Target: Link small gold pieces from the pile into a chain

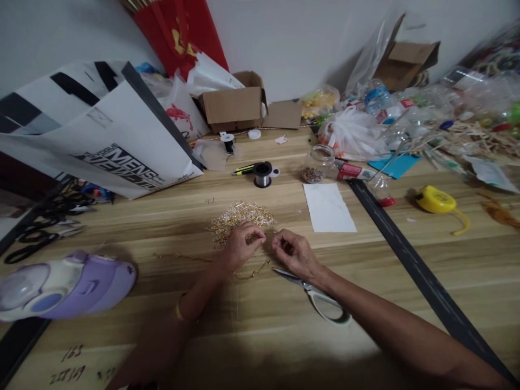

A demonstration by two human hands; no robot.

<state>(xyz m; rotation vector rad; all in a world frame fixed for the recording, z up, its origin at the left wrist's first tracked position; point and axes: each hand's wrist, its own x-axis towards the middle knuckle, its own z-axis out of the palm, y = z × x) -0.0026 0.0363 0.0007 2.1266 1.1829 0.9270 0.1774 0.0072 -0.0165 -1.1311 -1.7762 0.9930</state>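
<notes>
Pinching at the near edge of the gold chain pile (242, 216), your left hand (239, 246) grips closed on a strand; just right of the pile, your right hand (293, 252) curls shut, its hold unclear. Next, I judge, comes teasing one length free; scissors (320, 298) lie below.

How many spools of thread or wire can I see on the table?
2. A silver wire spool lies behind the gold chain pile; a smaller dark spool stands before the cardboard box. Clutter may hide more.
</notes>
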